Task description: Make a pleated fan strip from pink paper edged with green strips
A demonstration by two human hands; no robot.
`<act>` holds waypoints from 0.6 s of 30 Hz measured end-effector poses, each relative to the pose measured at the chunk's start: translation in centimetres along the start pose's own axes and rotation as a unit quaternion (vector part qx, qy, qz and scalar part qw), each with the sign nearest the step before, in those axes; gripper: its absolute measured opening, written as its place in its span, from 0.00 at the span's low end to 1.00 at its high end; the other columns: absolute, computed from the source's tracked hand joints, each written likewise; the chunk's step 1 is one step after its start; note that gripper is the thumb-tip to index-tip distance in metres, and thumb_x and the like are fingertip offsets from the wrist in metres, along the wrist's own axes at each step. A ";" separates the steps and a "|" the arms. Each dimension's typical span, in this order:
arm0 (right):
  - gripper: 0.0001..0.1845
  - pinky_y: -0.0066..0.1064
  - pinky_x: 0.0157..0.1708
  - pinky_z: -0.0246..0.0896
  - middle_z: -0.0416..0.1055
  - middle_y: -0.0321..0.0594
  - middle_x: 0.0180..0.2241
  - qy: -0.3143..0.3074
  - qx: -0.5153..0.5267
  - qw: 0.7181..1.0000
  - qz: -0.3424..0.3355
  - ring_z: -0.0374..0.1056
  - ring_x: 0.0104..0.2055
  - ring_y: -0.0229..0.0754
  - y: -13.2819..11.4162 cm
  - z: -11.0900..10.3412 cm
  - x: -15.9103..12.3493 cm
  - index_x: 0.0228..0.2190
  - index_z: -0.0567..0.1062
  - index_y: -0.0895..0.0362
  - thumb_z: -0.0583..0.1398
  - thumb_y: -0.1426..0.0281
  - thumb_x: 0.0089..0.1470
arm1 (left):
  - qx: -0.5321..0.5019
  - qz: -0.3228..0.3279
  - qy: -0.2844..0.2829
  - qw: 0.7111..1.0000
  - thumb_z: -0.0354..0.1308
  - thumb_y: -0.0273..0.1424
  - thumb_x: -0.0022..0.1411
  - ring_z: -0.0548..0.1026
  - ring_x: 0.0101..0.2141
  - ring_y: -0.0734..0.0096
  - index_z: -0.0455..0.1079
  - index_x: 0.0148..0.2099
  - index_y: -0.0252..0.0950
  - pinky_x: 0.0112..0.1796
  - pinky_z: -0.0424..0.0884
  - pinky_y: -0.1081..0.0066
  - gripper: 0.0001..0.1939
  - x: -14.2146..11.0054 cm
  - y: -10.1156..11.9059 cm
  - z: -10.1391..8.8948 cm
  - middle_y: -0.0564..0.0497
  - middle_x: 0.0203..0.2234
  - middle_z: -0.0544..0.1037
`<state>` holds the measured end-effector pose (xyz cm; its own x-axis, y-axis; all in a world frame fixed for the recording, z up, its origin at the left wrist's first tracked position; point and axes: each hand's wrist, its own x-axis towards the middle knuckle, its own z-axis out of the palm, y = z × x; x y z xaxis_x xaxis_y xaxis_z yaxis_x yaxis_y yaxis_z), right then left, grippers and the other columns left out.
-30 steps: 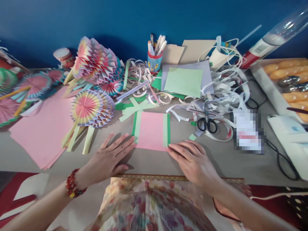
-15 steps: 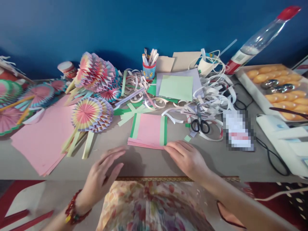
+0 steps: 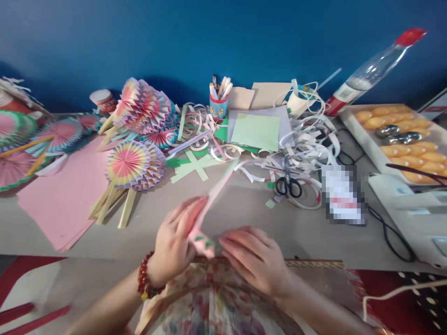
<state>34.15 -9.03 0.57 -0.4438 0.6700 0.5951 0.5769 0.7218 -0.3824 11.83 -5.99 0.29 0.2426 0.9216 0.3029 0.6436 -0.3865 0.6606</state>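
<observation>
My left hand (image 3: 174,242) and my right hand (image 3: 254,258) hold a stack of pink paper with green strips (image 3: 209,204) lifted on edge above the table's front edge (image 3: 314,263). The stack is blurred by motion and tilts up toward the far right. My left fingers curl around its near left side. The fingers of my right hand press against its lower end. A red bead bracelet (image 3: 145,281) is on my left wrist.
Folded paper fans (image 3: 134,163) and pink sheets (image 3: 63,195) lie at left. Light green crossed strips (image 3: 195,165), a pen cup (image 3: 218,104), curled paper scraps (image 3: 307,139), scissors (image 3: 288,186), a green sheet (image 3: 256,130), a bottle (image 3: 370,70) and a tray of rolls (image 3: 401,135) fill the back and right.
The pink stack lay flat on the table under my fingertips. Both hands have drawn it toward me and lifted it on edge.
</observation>
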 end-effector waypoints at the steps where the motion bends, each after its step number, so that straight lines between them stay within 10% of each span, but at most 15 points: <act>1: 0.13 0.32 0.40 0.70 0.77 0.40 0.35 0.032 -0.010 0.999 -0.008 0.71 0.38 0.40 0.2 -0.5 -0.1 0.44 0.76 0.57 0.64 0.75 0.55 | 0.061 0.058 -0.061 0.995 0.48 0.29 0.66 0.69 0.56 0.51 0.69 0.58 0.33 0.55 0.67 0.54 0.20 0.7 -0.1 -0.5 0.39 0.57 0.71; 5: 0.22 0.41 0.50 0.67 0.76 0.43 0.38 0.070 -0.088 0.993 -0.029 0.69 0.45 0.46 0.4 -1.8 0.3 0.47 0.75 0.58 0.69 0.74 0.49 | 0.254 0.142 -0.115 0.950 0.45 0.21 0.64 0.57 0.65 0.50 0.55 0.68 0.29 0.60 0.60 0.51 0.30 2.3 0.1 -0.9 0.39 0.66 0.57; 18: 0.09 0.36 0.43 0.60 0.76 0.42 0.38 -0.082 -0.115 0.990 -0.011 0.66 0.41 0.44 3.7 -0.7 0.0 0.38 0.76 0.59 0.57 0.80 0.61 | 0.249 0.239 -0.111 0.932 0.50 0.27 0.71 0.72 0.45 0.59 0.72 0.51 0.34 0.44 0.69 0.62 0.12 1.2 -1.5 -1.2 0.44 0.46 0.77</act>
<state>36.73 -6.53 -0.37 -0.5525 0.6877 0.4711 0.6989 0.6901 -0.1878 10.26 -4.33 0.49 0.6962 0.6548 0.2942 0.6676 -0.7412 0.0697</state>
